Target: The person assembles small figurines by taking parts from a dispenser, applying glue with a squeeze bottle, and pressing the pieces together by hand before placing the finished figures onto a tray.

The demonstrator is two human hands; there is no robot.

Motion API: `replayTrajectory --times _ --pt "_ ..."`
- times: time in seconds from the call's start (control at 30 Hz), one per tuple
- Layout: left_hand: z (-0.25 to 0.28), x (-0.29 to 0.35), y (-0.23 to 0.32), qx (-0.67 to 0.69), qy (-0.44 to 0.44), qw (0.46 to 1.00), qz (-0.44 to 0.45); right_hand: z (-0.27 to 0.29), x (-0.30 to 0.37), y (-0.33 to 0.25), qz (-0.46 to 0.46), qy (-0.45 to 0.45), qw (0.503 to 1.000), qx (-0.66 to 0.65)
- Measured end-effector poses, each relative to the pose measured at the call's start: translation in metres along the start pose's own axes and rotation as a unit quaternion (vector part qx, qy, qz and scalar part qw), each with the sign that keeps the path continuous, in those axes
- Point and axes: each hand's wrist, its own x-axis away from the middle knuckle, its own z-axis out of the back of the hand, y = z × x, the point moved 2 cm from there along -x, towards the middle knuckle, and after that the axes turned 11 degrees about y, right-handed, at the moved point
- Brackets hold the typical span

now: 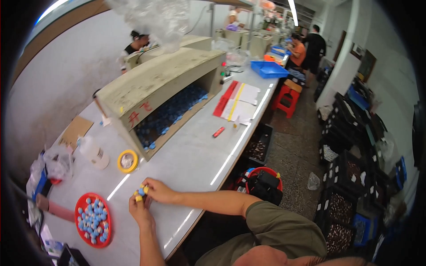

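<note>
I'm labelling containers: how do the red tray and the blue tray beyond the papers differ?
The red tray is rounded; the blue tray is rectangular. The red tray, holding small pieces, sits near the left hand; the blue tray lies farther along the table. Both rest on it.

Clock read from mid-view. 8 o'clock, close in: small chunky piece (pixel 141 192), blue at middle, yellow at ends. 8 o'clock, farther out: round-rimmed red plastic tray (pixel 110 228), its ball-shaped pieces (pixel 92 219) blue patched with off-white. Smooth tabletop (pixel 186 164) pale grey, white glare streaks. 10 o'clock: long boxy hood (pixel 164 73) beige, dark blotches on top, red marks at near end; small heaped bits (pixel 171 111) inside deep blue. 1 o'clock: white paper sheets (pixel 244 108), red band, yellow stripe. 2 o'clock: plastic stool (pixel 286 103) red. 5 o'clock: short cloth sleeve (pixel 284 228) plain olive-green.
</note>
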Motion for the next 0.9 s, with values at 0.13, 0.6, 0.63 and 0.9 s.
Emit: replayTrajectory --times 0.13,0.6,0.63,0.9 --pt "-0.011 -0.006 -0.001 0.003 -0.117 0.993 0.009 0.035 -0.011 -0.020 -0.034 -0.093 0.995 0.016" --pt "-0.002 -0.012 -0.007 -0.108 -0.148 0.981 0.067 0.050 -0.003 -0.018 -0.083 -0.162 0.977 0.107" --pt "-0.001 -0.012 -0.007 -0.116 -0.154 0.979 0.061 0.050 -0.002 -0.019 -0.070 -0.173 0.977 0.107" --pt "-0.003 -0.012 -0.009 -0.151 -0.147 0.977 0.031 0.048 0.000 -0.021 -0.035 -0.167 0.978 0.122"
